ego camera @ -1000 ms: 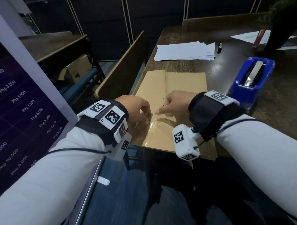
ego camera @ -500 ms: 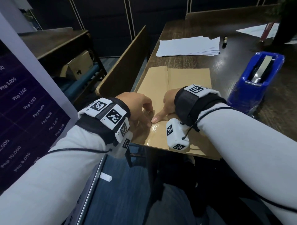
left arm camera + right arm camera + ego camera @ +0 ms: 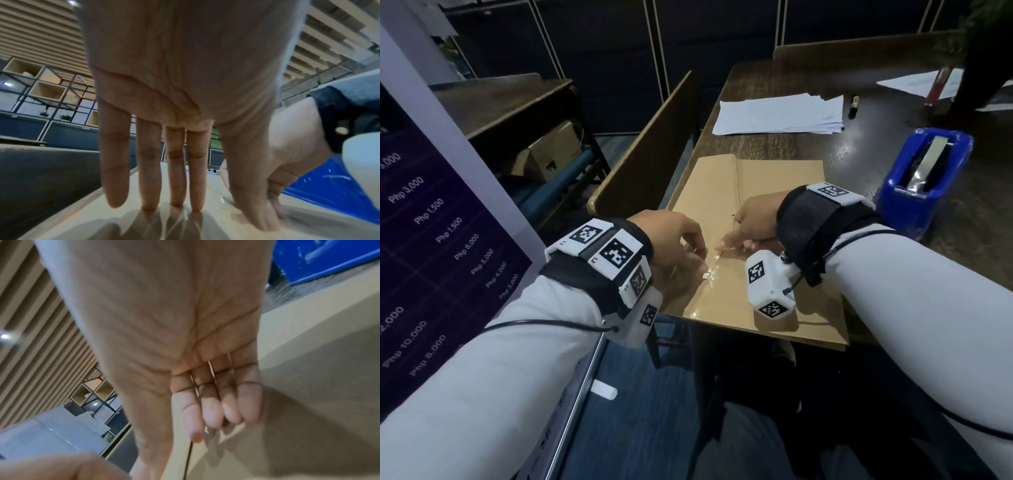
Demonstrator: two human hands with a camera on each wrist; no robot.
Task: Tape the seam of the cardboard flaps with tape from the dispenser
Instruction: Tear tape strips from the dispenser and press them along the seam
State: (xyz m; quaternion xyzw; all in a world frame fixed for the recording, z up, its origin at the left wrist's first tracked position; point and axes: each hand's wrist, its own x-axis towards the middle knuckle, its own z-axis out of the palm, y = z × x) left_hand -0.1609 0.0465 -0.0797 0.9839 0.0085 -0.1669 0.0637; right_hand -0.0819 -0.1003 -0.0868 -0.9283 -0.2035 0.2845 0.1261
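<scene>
The flattened cardboard flaps lie at the near left corner of the dark wooden worktop, their near edge hanging a little past the worktop's near edge. The seam runs from the far edge of the cardboard toward the person, and a glossy strip of clear tape covers its near part, wrinkled in one spot. The left hand has its fingers straight and apart, the fingertips pressed on the cardboard just left of the seam and the thumb down on the taped strip. The right hand sits just right of the seam with its fingers loosely bent; its index fingertip presses on the seam line at the far end of the tape, and it holds nothing. The two hands are near each other but not touching. The blue tape dispenser stands by the right edge of the worktop, well apart from the cardboard. A stack of white paper lies toward the far edge, with a dark marker just beside it.
</scene>
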